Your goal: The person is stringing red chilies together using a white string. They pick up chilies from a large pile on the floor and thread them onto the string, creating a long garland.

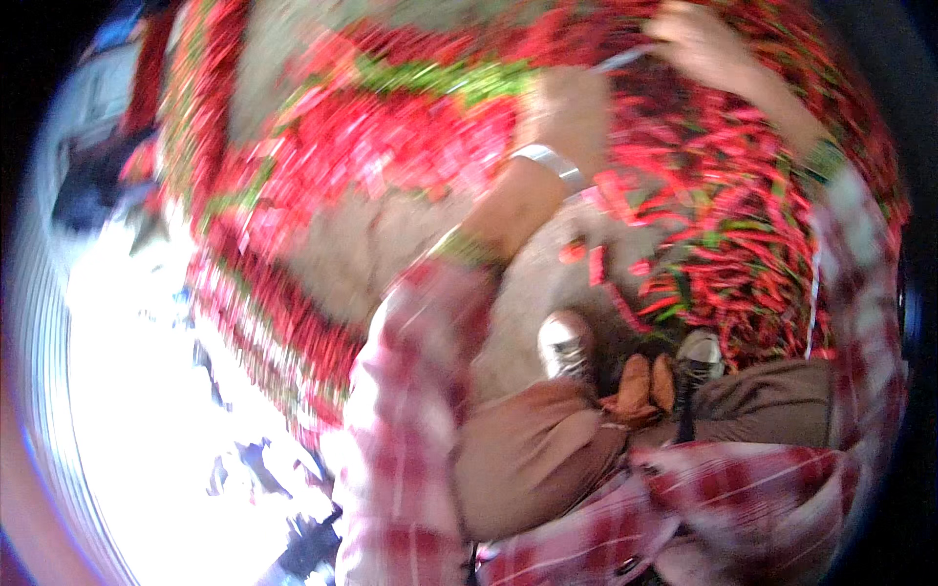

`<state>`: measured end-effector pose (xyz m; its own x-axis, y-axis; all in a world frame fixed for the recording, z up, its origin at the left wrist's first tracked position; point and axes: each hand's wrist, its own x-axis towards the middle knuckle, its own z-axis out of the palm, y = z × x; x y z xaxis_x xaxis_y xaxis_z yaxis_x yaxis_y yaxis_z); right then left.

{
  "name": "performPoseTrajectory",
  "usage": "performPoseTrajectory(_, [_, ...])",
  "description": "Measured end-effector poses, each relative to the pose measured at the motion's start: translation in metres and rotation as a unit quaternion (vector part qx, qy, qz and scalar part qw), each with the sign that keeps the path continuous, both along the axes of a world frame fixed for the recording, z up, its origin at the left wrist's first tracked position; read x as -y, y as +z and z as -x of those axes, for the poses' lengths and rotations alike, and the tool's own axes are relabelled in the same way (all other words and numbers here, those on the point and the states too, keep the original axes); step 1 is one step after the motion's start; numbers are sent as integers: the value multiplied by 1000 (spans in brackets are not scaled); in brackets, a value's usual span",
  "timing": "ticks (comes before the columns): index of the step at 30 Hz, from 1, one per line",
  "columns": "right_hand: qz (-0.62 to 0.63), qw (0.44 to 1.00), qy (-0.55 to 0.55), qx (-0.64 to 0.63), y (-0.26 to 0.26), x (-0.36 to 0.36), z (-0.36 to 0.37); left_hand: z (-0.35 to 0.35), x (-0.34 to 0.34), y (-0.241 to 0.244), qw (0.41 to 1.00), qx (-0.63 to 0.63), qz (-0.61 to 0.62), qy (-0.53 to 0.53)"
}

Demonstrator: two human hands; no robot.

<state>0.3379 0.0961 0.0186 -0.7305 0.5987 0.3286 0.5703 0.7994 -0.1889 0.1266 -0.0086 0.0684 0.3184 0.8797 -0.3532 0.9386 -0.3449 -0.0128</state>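
Observation:
Both hands are stretched out over red chili peppers and are badly blurred by motion. My left hand (pixel 566 102), with a silver-coloured band at its wrist, is above peppers at the top centre; its fingers cannot be made out. Up and to the right of it is my right hand (pixel 685 33), over more peppers. A thin, pale strip (pixel 626 58) shows between the two hands; what it is and whether a hand holds it cannot be told. A thick heap of red chili peppers (pixel 762 256) with some green ones lies below my right forearm.
Blurred bands of red peppers (pixel 410 139) and green ones (pixel 454 77) lie on the grey-brown ground (pixel 344 249). My shoes (pixel 566 344) stand near the heap, with orange-brown objects (pixel 634 388) between them. A few peppers lie loose by my feet. Glaring light fills the lower left.

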Motion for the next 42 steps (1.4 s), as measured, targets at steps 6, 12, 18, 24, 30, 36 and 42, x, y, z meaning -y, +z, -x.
performPoseTrajectory(6, [115, 989, -39, 84, -7, -1, -16, 9, 15, -5, 983, 66, -113, -128])
performPoseTrajectory(12, [177, 978, -50, 93, -14, 15, -4, 10, 3, 1, 989, -14, -20, -146])
performPoseTrajectory(18, [203, 976, 36, 68, -24, 23, -11, 28, -4, -11, 982, 136, -30, -125])
performPoseTrajectory(24, [436, 893, -64, -89, -23, 42, -13, 38, -19, -17, 952, 300, -4, -53])
performPoseTrajectory(30, [146, 982, 93, -71, -2, 90, 7, 51, -19, 4, 873, 427, 10, 235])
performPoseTrajectory(36, [576, 783, 112, -205, 74, 97, 26, 26, -37, -13, 922, 359, 58, 129])
performPoseTrajectory(42, [401, 887, 184, -139, 76, 81, 26, 65, -1, 15, 755, 624, -10, 200])
